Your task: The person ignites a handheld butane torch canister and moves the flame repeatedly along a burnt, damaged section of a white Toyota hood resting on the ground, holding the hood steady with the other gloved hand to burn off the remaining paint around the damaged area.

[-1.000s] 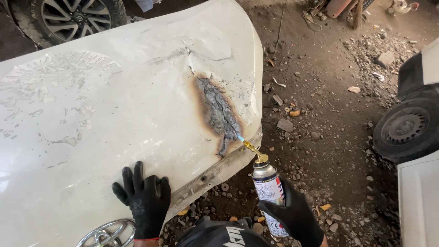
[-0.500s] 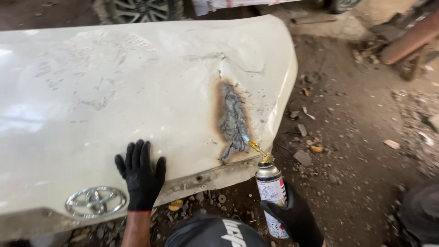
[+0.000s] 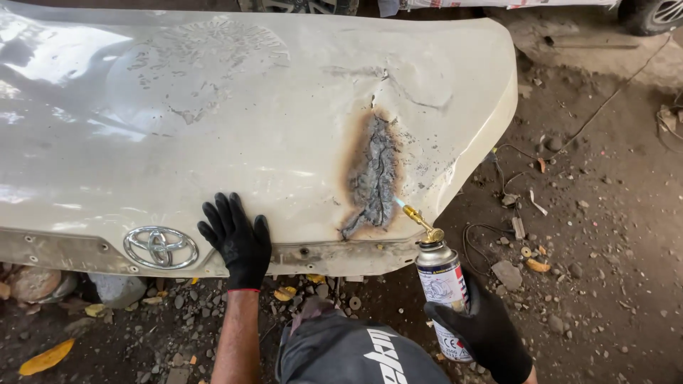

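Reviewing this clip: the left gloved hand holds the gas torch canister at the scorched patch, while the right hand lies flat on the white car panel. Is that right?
Not quite: the hands are swapped. In the head view the right hand holds the gas torch canister, its nozzle aimed at the scorched patch, while the left hand lies flat on the white car panel. Both hands wear black gloves.

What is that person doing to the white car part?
A person in black gloves crouches over a white car panel lying on the gravelly ground. The left hand presses flat on the panel. The right hand holds a gas torch can, its small flame pointed at a burnt, peeling patch.
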